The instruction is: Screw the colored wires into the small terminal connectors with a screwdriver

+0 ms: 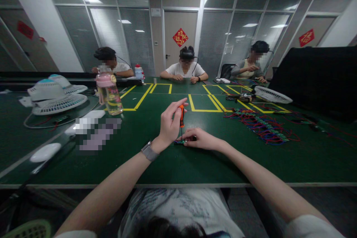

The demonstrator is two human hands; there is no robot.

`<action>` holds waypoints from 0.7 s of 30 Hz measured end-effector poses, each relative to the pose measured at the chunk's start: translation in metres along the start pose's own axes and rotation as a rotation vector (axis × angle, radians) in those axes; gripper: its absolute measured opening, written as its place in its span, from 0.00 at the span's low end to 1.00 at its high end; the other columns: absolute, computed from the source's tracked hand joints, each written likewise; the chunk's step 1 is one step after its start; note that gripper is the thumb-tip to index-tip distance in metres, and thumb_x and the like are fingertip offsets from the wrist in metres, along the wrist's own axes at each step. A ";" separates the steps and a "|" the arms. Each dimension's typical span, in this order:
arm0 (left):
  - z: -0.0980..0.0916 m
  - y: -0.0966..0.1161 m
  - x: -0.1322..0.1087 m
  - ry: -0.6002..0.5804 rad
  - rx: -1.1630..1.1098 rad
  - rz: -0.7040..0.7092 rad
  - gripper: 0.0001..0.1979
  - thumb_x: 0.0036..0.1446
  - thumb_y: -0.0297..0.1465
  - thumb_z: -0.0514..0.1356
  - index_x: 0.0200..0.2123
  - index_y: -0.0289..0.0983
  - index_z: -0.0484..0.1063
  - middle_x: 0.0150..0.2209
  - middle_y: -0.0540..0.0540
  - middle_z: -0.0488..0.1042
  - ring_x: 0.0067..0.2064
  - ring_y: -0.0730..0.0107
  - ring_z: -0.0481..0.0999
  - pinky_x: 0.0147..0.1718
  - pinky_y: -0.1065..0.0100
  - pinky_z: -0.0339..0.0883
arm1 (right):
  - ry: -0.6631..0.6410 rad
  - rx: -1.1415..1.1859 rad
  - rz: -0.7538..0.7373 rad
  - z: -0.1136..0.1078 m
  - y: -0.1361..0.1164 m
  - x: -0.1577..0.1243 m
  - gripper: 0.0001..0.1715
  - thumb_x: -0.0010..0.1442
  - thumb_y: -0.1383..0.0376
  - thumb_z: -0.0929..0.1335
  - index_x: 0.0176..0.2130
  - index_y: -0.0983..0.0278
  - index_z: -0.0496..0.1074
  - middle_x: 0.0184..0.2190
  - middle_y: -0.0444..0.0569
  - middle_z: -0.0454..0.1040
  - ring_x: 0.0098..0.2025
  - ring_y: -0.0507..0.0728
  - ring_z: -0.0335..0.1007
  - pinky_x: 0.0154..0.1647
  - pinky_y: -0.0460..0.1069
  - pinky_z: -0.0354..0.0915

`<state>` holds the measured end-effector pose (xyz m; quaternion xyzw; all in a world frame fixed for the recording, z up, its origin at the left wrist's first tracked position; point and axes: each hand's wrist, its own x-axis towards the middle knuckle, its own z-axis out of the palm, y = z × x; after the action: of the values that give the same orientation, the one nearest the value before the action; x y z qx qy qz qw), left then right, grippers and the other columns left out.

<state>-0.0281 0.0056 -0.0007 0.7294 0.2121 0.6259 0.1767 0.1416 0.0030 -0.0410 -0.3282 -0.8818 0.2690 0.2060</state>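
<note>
My left hand (169, 121), with a grey watch on its wrist, is closed around an orange and black screwdriver (182, 117). The screwdriver stands upright, its dark shaft pointing down at a small green circuit board (180, 142) on the table. Low beside the shaft, my right hand (201, 138) pinches the board's right end, its fingertips partly hiding it. Whether the tip sits in a screw is too small to see.
On the green table (156, 171), several wired circuit boards (262, 124) lie to the right. To the left stand a pink-lidded bottle (110, 95), white fans (57, 96) and a white mouse-shaped object (45, 152). Yellow tape (205, 111) marks the far half. Three people sit opposite.
</note>
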 end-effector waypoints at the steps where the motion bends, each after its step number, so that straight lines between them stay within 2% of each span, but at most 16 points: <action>1: 0.001 0.000 0.000 0.004 -0.004 -0.012 0.16 0.66 0.30 0.49 0.53 0.39 0.70 0.43 0.45 0.75 0.37 0.73 0.76 0.38 0.70 0.69 | -0.001 -0.001 -0.001 0.000 0.000 0.000 0.18 0.58 0.68 0.69 0.49 0.65 0.76 0.32 0.47 0.70 0.31 0.51 0.65 0.32 0.45 0.62; 7: 0.002 0.004 0.002 0.055 0.136 0.057 0.09 0.61 0.30 0.58 0.44 0.38 0.74 0.38 0.47 0.73 0.38 0.72 0.73 0.37 0.71 0.68 | -0.008 0.015 -0.002 0.000 0.001 0.000 0.18 0.57 0.69 0.69 0.49 0.66 0.76 0.31 0.47 0.69 0.30 0.51 0.65 0.32 0.45 0.62; 10: 0.001 0.005 0.003 0.066 0.193 0.086 0.08 0.60 0.31 0.58 0.42 0.39 0.75 0.36 0.48 0.70 0.38 0.72 0.71 0.37 0.70 0.67 | -0.006 0.018 0.000 0.001 0.001 0.000 0.18 0.57 0.69 0.69 0.49 0.66 0.76 0.31 0.47 0.69 0.30 0.51 0.64 0.32 0.45 0.62; 15: -0.001 0.003 0.002 0.015 0.104 0.056 0.15 0.66 0.30 0.49 0.49 0.40 0.73 0.43 0.45 0.73 0.45 0.69 0.73 0.44 0.67 0.67 | -0.001 0.020 -0.007 0.000 0.000 0.000 0.17 0.58 0.67 0.69 0.48 0.65 0.77 0.31 0.46 0.68 0.29 0.50 0.64 0.31 0.45 0.62; 21: 0.000 -0.001 -0.001 -0.005 -0.016 -0.032 0.17 0.66 0.31 0.49 0.54 0.40 0.70 0.47 0.44 0.76 0.44 0.68 0.77 0.44 0.66 0.70 | 0.001 0.015 -0.015 0.000 0.001 0.000 0.18 0.58 0.67 0.69 0.49 0.66 0.76 0.31 0.46 0.69 0.30 0.51 0.64 0.32 0.45 0.62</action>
<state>-0.0282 0.0060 -0.0018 0.7260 0.2183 0.6228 0.1932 0.1423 0.0035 -0.0423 -0.3200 -0.8821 0.2740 0.2107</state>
